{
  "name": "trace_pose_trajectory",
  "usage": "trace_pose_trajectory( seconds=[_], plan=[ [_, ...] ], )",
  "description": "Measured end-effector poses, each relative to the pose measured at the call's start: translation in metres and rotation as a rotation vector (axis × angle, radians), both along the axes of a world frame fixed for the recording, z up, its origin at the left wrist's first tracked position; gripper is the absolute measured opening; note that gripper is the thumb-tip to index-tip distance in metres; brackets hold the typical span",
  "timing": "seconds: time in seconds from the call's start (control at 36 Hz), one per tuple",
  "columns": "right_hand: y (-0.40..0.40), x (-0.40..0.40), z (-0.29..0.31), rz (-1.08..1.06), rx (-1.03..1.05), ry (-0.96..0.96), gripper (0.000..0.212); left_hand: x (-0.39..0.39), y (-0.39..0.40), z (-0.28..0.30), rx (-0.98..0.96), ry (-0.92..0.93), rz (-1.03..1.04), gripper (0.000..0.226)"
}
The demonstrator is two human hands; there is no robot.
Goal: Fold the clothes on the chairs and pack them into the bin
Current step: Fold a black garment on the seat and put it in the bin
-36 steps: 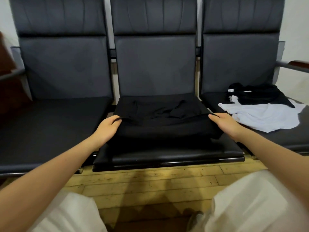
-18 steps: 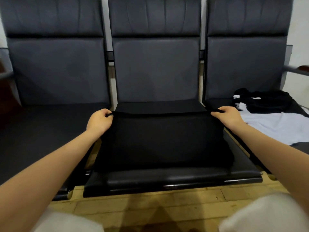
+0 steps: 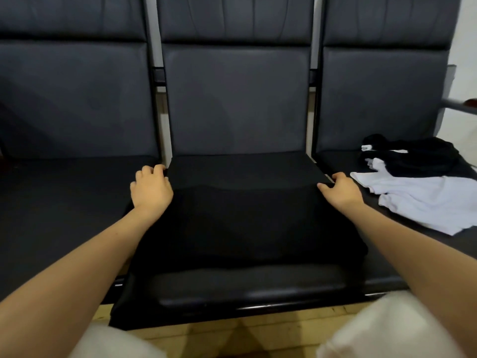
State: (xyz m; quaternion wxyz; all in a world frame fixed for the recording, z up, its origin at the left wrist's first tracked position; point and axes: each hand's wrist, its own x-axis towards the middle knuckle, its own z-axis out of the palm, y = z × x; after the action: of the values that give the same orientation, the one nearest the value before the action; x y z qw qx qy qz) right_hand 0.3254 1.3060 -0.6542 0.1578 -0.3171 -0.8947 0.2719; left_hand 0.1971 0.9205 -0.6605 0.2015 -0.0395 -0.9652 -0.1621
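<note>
A black garment [image 3: 245, 223] lies folded flat on the middle chair seat [image 3: 247, 288], its far edge running between my two hands. My left hand [image 3: 151, 189] grips the garment's far left corner with curled fingers. My right hand [image 3: 340, 189] holds the far right corner, thumb pointing inward along the edge. On the right chair lie a white garment [image 3: 426, 200] spread loosely and a crumpled black garment [image 3: 415, 156] behind it. No bin is in view.
Three dark padded chairs stand in a row; the left seat [image 3: 64, 202] holds nothing. A metal armrest [image 3: 462, 105] sticks out at the far right. Wooden floor [image 3: 232, 334] shows below the seats, between my knees in white trousers.
Both hands carried the garment's near edge away from me and over, folding it in half, then lowered the fold onto the seat. The camera has moved closer.
</note>
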Motion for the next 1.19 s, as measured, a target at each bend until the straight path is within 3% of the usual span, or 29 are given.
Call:
trace_pose_trajectory(
  seconds=[0.14,0.28,0.33,0.44,0.53,0.61,0.69,0.86,1.0,1.14,1.19],
  plan=[
    [-0.005,0.02,0.005,-0.048,-0.046,-0.178,0.077,0.035,0.017,0.008,0.043,0.0,-0.254,0.033],
    [-0.018,0.04,0.005,0.098,-0.117,-0.339,0.086,0.077,0.04,-0.001,-0.013,-0.3,-0.436,0.047],
    [-0.018,0.042,0.0,0.124,-0.234,-0.253,0.078,0.089,0.045,-0.01,-0.122,-0.356,-0.463,0.056],
    [-0.034,0.055,0.023,0.055,-0.687,-0.047,0.031,0.094,0.046,-0.015,-0.237,-0.352,-0.464,0.06],
    [-0.038,0.055,0.036,0.009,-0.883,0.008,0.028,0.09,0.044,-0.011,-0.21,-0.364,-0.474,0.056],
    [-0.048,0.049,0.053,0.026,-1.009,0.119,0.011,0.085,0.04,-0.008,-0.141,-0.352,-0.468,0.049],
    [-0.073,0.04,0.069,0.165,-1.072,0.178,0.008,0.08,0.032,-0.003,-0.085,-0.337,-0.431,0.041],
    [-0.134,0.02,0.07,0.474,-0.971,0.063,0.005,0.075,0.015,-0.002,0.05,-0.316,-0.421,0.029],
    [-0.15,0.018,0.053,0.648,-0.879,-0.125,0.027,0.077,0.019,-0.001,0.11,-0.324,-0.451,0.028],
    [-0.125,0.011,0.045,0.415,-0.719,0.136,0.013,0.074,0.033,-0.005,0.134,-0.357,-0.463,0.036],
    [-0.109,0.009,0.037,0.281,-0.586,0.147,0.013,0.073,0.038,-0.009,0.118,-0.366,-0.458,0.042]
  ],
)
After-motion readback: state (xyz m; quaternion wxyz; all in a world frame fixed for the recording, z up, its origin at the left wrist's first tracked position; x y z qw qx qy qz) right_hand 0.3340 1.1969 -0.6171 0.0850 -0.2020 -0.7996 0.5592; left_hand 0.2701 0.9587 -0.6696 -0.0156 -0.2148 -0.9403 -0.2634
